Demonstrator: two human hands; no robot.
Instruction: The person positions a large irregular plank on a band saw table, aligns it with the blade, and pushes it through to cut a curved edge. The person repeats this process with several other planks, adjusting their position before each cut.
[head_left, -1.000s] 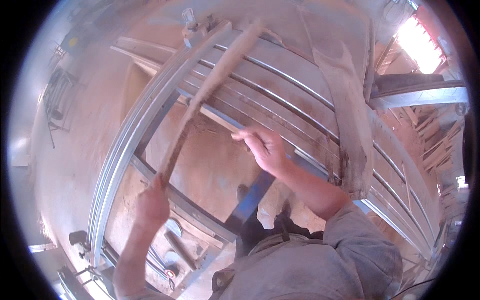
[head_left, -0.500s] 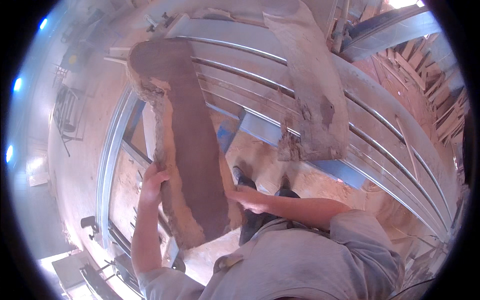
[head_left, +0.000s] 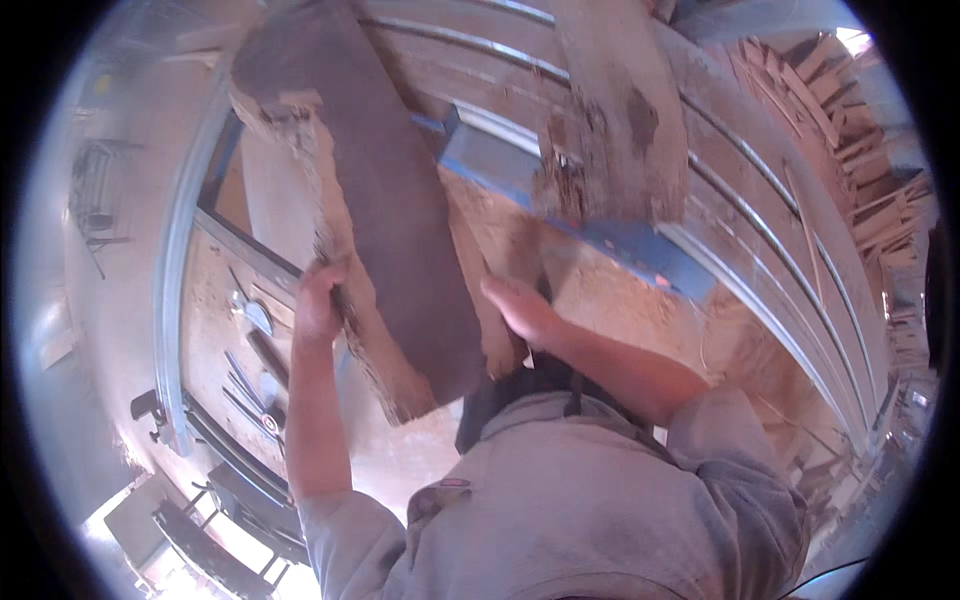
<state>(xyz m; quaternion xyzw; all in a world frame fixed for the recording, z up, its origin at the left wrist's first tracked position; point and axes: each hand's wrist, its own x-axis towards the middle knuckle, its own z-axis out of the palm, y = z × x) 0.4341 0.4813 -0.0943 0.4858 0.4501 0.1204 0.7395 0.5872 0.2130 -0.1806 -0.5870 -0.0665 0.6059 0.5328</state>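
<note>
While both clasp the slab, left hand grips one edge; right hand, another.

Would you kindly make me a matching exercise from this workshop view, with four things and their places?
1. Left hand
2. Right hand
3. Second slab
4. Scrap wood

A. Lying on the metal-striped table
B. At the right edge of the held slab
C. Piled at the picture's far right
D. At the left edge of the held slab

Pairs: 1-D, 2-B, 3-A, 4-C
</note>
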